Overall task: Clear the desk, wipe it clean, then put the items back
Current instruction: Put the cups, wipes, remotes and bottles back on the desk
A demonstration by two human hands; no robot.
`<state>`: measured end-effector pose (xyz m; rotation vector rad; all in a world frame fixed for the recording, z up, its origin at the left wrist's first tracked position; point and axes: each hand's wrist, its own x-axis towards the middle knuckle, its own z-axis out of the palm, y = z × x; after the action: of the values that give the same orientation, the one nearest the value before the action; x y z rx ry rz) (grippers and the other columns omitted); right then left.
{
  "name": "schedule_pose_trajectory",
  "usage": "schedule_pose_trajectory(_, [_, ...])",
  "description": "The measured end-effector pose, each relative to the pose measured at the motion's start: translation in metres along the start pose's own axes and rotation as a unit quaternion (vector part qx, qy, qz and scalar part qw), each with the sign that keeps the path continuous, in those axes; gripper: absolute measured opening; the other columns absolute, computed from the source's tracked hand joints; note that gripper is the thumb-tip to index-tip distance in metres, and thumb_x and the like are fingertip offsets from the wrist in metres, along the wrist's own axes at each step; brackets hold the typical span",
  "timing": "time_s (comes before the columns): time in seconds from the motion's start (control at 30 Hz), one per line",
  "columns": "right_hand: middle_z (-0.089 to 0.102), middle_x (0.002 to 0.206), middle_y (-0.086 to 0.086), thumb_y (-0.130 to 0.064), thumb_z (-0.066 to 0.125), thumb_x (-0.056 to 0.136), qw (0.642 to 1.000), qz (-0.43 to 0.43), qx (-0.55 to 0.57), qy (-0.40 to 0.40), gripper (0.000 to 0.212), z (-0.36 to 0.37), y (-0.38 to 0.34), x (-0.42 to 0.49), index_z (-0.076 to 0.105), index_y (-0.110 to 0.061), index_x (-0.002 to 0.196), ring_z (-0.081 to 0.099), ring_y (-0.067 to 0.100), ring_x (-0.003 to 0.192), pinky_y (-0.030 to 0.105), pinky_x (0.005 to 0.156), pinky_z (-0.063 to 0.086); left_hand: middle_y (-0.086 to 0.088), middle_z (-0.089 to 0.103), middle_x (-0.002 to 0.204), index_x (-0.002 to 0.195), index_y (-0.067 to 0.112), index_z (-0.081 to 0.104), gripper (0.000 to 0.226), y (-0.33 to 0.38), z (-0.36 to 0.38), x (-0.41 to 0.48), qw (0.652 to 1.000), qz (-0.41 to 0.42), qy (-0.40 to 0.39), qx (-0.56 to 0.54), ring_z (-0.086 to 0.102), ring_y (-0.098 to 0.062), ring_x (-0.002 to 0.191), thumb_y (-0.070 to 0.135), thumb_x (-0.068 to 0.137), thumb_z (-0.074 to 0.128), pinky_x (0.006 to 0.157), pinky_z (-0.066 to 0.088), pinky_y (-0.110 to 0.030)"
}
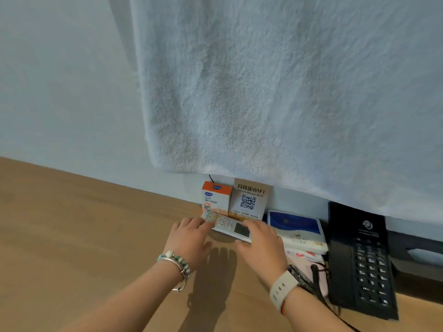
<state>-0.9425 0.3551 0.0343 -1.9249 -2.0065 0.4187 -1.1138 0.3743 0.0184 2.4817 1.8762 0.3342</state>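
Observation:
A white remote control with a small dark screen lies slanted at the back of the wooden desk. My left hand rests its straight fingers on the remote's left end, thumb spread apart from it. My right hand holds the right end, fingers over the top and thumb against the near edge. A shadow sits under the remote. A large white towel hangs close to the camera and hides the upper right of the view.
Against the wall stand an orange-and-white box and a WiFi QR sign. To the right lie a blue-and-white tissue pack on some papers and a black desk phone with its cord. Bare desk stretches to the left.

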Motion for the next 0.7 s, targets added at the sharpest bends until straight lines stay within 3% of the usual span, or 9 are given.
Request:
schedule_pose_trajectory(0.17, [0.038,0.144,-0.012,-0.042,0.047,0.093,0.993,-0.105,0.002,-0.049,0.046,0.023,-0.059,-0.007,0.039,-0.032,0.137,0.031,0.014,0.134,0.036,0.11,0.028,0.009,0.048,0.133,0.133,0.032,0.046,0.044,-0.04,-0.024,-0.059,0.992,-0.124,0.021,0.013,0.043,-0.021,0.124,0.037,0.089,0.05,0.102,0.032,-0.036])
schedule_pose_trajectory(0.23, [0.038,0.143,-0.013,-0.043,0.047,0.093,0.986,-0.147,0.009,-0.077,0.044,0.038,-0.092,-0.015,0.04,-0.033,0.136,0.03,0.013,0.134,0.035,0.11,0.026,0.008,0.064,0.104,0.108,0.031,0.065,0.04,-0.065,-0.036,-0.091,0.987,-0.147,0.054,0.024,0.063,-0.022,0.095,0.039,0.069,0.067,0.079,0.05,-0.04])
schedule_pose_trajectory(0.27, [0.038,0.142,-0.013,-0.043,0.047,0.093,0.981,-0.169,0.014,-0.091,0.044,0.047,-0.111,-0.02,0.04,-0.033,0.136,0.031,0.013,0.133,0.034,0.109,0.026,0.01,0.066,0.089,0.094,0.031,0.069,0.04,-0.079,-0.039,-0.109,0.984,-0.163,0.064,0.04,0.067,-0.018,0.079,0.042,0.056,0.073,0.066,0.053,-0.035])
schedule_pose_trajectory(0.37, [0.04,0.139,-0.013,-0.04,0.048,0.093,0.963,-0.234,0.023,-0.13,0.042,0.073,-0.169,-0.039,0.041,-0.034,0.134,0.033,0.012,0.131,0.034,0.106,0.026,0.015,0.066,0.076,0.081,0.034,0.07,0.048,-0.12,-0.051,-0.163,0.969,-0.221,0.068,0.084,0.065,-0.012,0.066,0.045,0.037,0.084,0.056,0.053,-0.028])
schedule_pose_trajectory(0.47, [0.041,0.139,-0.013,-0.039,0.048,0.093,0.943,-0.296,0.026,-0.152,0.043,0.098,-0.233,-0.055,0.041,-0.033,0.134,0.035,0.011,0.129,0.032,0.107,0.028,0.014,0.067,0.079,0.085,0.034,0.07,0.047,-0.163,-0.075,-0.21,0.949,-0.289,0.075,0.103,0.066,-0.012,0.07,0.045,0.042,0.085,0.06,0.053,-0.029])
schedule_pose_trajectory(0.53, [0.041,0.14,-0.011,-0.037,0.048,0.092,0.927,-0.335,0.025,-0.166,0.043,0.119,-0.282,-0.068,0.041,-0.031,0.135,0.035,0.013,0.13,0.033,0.108,0.029,0.01,0.065,0.1,0.106,0.032,0.066,0.043,-0.192,-0.097,-0.245,0.934,-0.337,0.086,0.084,0.064,-0.018,0.093,0.043,0.066,0.075,0.079,0.05,-0.037])
schedule_pose_trajectory(0.6, [0.041,0.14,-0.009,-0.036,0.049,0.092,0.912,-0.363,0.026,-0.191,0.044,0.146,-0.331,-0.086,0.042,-0.03,0.135,0.034,0.014,0.131,0.033,0.108,0.029,0.01,0.052,0.126,0.131,0.032,0.048,0.043,-0.225,-0.108,-0.281,0.917,-0.383,0.08,0.076,0.047,-0.017,0.12,0.041,0.088,0.052,0.101,0.034,-0.036])
schedule_pose_trajectory(0.7, [0.042,0.139,-0.008,-0.037,0.049,0.092,0.888,-0.401,0.021,-0.223,0.043,0.189,-0.404,-0.118,0.043,-0.03,0.134,0.037,0.015,0.129,0.033,0.107,0.032,0.01,0.044,0.136,0.138,0.033,0.038,0.044,-0.279,-0.118,-0.342,0.896,-0.422,0.107,0.093,0.036,-0.014,0.128,0.041,0.094,0.041,0.107,0.025,-0.032])
